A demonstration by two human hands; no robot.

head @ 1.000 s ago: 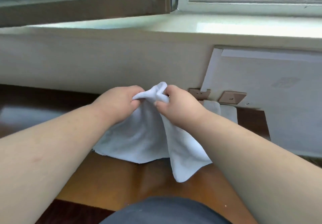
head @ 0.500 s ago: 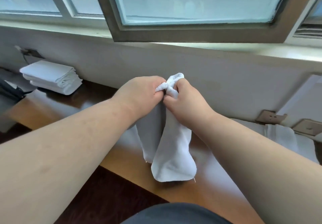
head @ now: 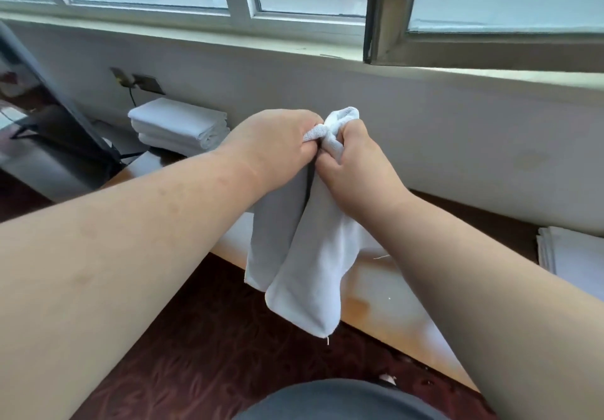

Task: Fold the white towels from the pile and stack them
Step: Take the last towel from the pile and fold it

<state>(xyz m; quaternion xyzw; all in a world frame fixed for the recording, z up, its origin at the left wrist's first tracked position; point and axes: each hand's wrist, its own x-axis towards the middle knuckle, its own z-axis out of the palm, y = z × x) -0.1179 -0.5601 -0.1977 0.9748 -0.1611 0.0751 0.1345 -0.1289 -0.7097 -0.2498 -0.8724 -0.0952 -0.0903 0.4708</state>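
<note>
At frame centre, our left hand (head: 277, 138) and right hand (head: 351, 154) pinch a hanging towel (head: 304, 262); a stack (head: 178, 130) sits upper left.

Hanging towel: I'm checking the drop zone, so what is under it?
Under the towel, gripped by the left hand and right hand, lie the wooden tabletop and dark floor; what's directly behind the cloth is hidden.

The fingertips of the left hand (head: 277, 140) and right hand (head: 351, 154) are buried in the bunched top of the white towel (head: 304, 256), so the grip beneath cannot be seen. Right of the fingers, the towel pile (head: 575, 256) is cut off by the frame edge. Left of them, the folded stack (head: 178, 126) has its lower front hidden behind the left forearm.
</note>
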